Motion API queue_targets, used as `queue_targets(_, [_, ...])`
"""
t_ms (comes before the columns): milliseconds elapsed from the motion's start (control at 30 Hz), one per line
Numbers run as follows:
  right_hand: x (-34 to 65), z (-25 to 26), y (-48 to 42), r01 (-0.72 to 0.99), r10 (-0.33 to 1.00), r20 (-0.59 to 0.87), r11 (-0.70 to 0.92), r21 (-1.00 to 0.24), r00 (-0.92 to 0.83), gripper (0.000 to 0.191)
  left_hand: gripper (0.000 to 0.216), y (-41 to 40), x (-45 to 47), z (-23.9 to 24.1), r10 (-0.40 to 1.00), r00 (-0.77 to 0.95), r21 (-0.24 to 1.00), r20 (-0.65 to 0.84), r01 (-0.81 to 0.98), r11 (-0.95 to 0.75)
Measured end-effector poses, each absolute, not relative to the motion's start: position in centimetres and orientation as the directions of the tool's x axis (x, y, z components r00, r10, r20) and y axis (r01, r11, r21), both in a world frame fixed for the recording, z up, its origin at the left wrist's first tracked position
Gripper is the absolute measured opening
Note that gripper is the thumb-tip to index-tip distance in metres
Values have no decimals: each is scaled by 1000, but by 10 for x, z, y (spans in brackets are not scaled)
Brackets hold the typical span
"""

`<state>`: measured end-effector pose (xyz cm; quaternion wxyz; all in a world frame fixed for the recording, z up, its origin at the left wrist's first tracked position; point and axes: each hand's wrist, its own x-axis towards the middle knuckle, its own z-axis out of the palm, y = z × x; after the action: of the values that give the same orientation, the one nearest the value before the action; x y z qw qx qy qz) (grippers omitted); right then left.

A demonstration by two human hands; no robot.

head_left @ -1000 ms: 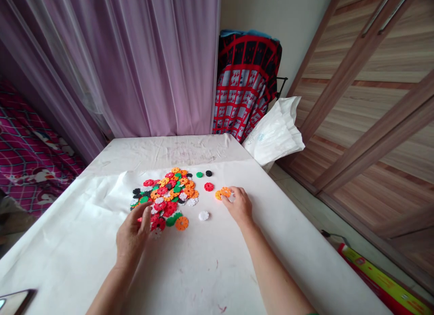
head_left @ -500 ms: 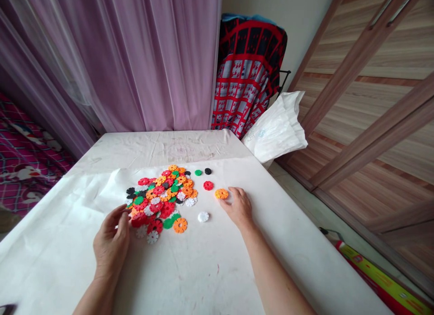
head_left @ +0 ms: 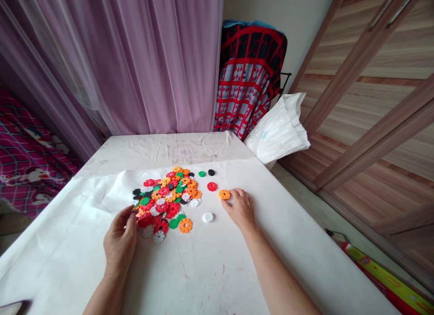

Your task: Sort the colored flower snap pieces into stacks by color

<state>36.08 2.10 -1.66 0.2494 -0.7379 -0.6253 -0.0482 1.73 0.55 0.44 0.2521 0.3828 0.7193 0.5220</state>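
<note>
A heap of flat plastic gear-shaped discs (head_left: 167, 195) in red, orange, green, white and black lies on a white-covered table (head_left: 210, 269). My left hand (head_left: 120, 240) rests at the heap's near left edge, fingers curled and pinching at something small that I cannot make out. My right hand (head_left: 240, 206) lies to the right of the heap, fingertips touching a lone orange disc (head_left: 224, 194). Loose discs lie between the hands: a white one (head_left: 208, 217), a red one (head_left: 212, 186), an orange one (head_left: 185, 225), plus a green (head_left: 201, 174) and a black one (head_left: 211, 172) farther back.
Purple curtains (head_left: 142, 61) hang behind the table. A red patterned cloth (head_left: 249, 75) drapes over a rack at the back right, with a white plastic bag (head_left: 278, 129) beside it. Wooden wardrobe doors (head_left: 369, 93) stand on the right. A patterned bedspread (head_left: 23, 156) lies to the left.
My left hand drew back from the top of the heap to its near left edge and curled its fingers. The right hand shifted slightly beside the orange disc.
</note>
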Motion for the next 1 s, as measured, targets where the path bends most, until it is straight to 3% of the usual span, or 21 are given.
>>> queue_targets(367, [335,-3,34,925,886,300,-284,-251,353,34,50,8,14,-3,819,-568,924,81,350,152])
queue_targets(567, [337,-4,35,932,895,305,-251,-261,326,25,52,6,17,-1,820,-566,924,85,353,147])
queue_targets(767, [344,-14,23,914,856,372,-242,-327,360,40,52,6,18,3,822,-565,921,79,357,157])
queue_targets(1000, [353,-20,7,930,854,400,-231,-285,334,26,51,5,19,6,817,-574,924,52,338,178])
